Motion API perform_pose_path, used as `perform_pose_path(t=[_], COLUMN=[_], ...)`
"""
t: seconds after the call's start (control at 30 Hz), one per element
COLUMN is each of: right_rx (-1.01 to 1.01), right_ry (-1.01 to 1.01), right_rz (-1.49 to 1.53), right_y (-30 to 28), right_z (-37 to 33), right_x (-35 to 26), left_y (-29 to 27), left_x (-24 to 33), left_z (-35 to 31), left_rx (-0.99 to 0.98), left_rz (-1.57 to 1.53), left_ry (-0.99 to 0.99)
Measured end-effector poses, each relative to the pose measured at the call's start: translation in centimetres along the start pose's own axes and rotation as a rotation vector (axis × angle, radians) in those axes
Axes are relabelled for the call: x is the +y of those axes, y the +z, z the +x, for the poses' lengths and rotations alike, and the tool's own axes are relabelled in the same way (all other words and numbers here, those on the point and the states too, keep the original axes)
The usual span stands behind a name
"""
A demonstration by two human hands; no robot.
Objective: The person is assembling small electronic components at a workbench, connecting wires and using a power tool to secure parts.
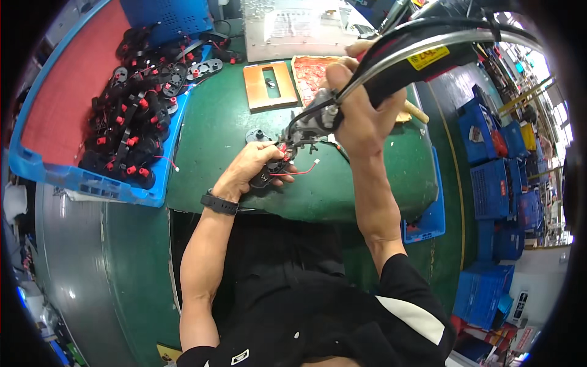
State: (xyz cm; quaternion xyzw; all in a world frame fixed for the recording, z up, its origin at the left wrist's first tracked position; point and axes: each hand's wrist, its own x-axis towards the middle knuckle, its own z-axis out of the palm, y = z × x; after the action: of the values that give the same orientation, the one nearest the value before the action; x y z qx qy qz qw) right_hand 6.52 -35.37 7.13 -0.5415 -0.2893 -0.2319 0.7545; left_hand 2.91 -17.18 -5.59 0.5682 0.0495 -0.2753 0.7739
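Observation:
My left hand (247, 165) wraps its fingers round a small black housing (262, 180) with a red part and a thin red wire ending in a white plug. My right hand (362, 122), raised over the bench, grips a handheld screwdriver (315, 121) with a metal nose, a dark body and a clear hose. The tool's tip comes down at the housing beside my left thumb; whether they touch is hard to make out. Just behind my left hand lies a flat grey piece (257, 134) with a dark knob.
A large blue crate (92, 185) at the left holds several black housings with red parts. An orange frame (255, 101) and a shallow tray of reddish pieces (309, 74) lie farther back on the green bench (211, 131). Blue bins (489, 199) stand at the right.

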Motion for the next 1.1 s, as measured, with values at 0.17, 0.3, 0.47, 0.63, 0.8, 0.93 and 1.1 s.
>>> perform_pose_path(t=[0.17,0.3,0.47,0.63,0.8,0.93,1.1], right_rx=[-0.037,-0.098,-0.05,-0.089,-0.16,-0.165,-0.111], right_ry=[-0.078,-0.004,-0.106,-0.064,-0.076,-0.105,-0.036], right_rz=[-0.067,0.014,0.004,-0.066,-0.073,-0.131,-0.09], right_y=[1.1,0.8,1.3,1.2,1.4,1.4,0.9], right_z=[-0.3,-0.3,0.1,-0.2,-0.5,-0.8,0.3], right_x=[-0.5,0.8,1.2,1.1,1.2,1.5,1.2], left_y=[-0.4,-0.5,-0.6,-0.5,-0.5,-0.2,-0.7], left_x=[-0.4,-0.2,-0.2,-0.2,0.0,0.2,-0.7], left_z=[-0.1,-0.2,0.1,0.1,0.2,-0.2,0.1], left_rx=[0.003,-0.018,-0.024,0.0,0.005,0.01,-0.002], left_rz=[0.027,-0.001,0.002,0.02,0.041,0.032,0.062], left_ry=[0.022,0.029,0.043,0.042,0.039,0.043,0.028])
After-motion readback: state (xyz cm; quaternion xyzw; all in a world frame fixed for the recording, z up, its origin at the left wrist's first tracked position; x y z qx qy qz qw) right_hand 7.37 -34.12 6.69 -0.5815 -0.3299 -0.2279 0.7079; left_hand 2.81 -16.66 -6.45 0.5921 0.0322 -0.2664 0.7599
